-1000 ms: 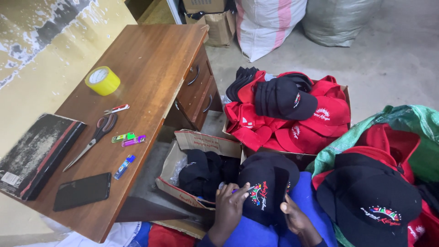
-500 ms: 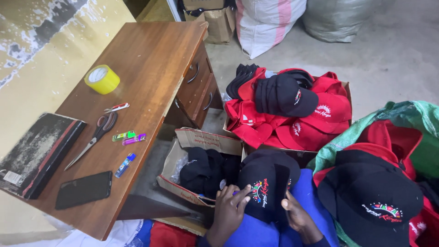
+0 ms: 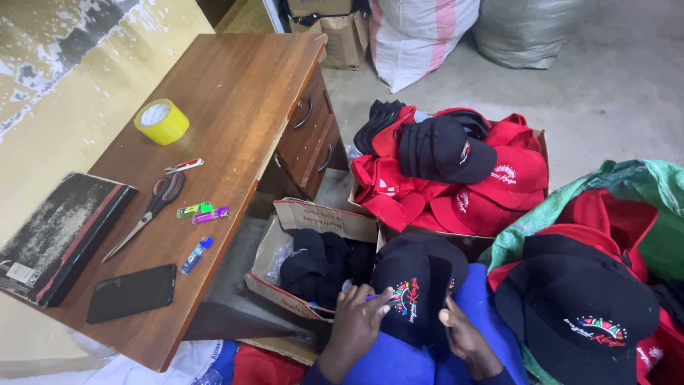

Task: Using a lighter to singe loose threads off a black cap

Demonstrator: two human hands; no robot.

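- The left hand [image 3: 356,321] rests on the black cap [image 3: 413,285] lying across the person's lap, fingers curled and pinching a slim purple pen-like tool [image 3: 377,296] whose tip sits at the cap's embroidered front; the grip looks suited to fine work on the stitching
- The right hand [image 3: 463,335] presses on the cap's other side, thumb up and fingers tucked beneath, apparently steadying the fabric; what the hidden fingers grip I cannot tell
- Just left of the cap, an open cardboard box [image 3: 303,221] holds more black caps, within easy reach
- Behind the cap, a second box carries a heap of red and black caps [image 3: 456,171]; right of the cap, another black cap [image 3: 577,314] tops a pile in a green sack [image 3: 634,185]
- Further left of the cap stands the wooden worktop [image 3: 235,93], bearing scissors [image 3: 146,214], a roll of yellow tape [image 3: 162,121], a phone [image 3: 132,292], a dark book [image 3: 57,235] and small lighters [image 3: 203,212]
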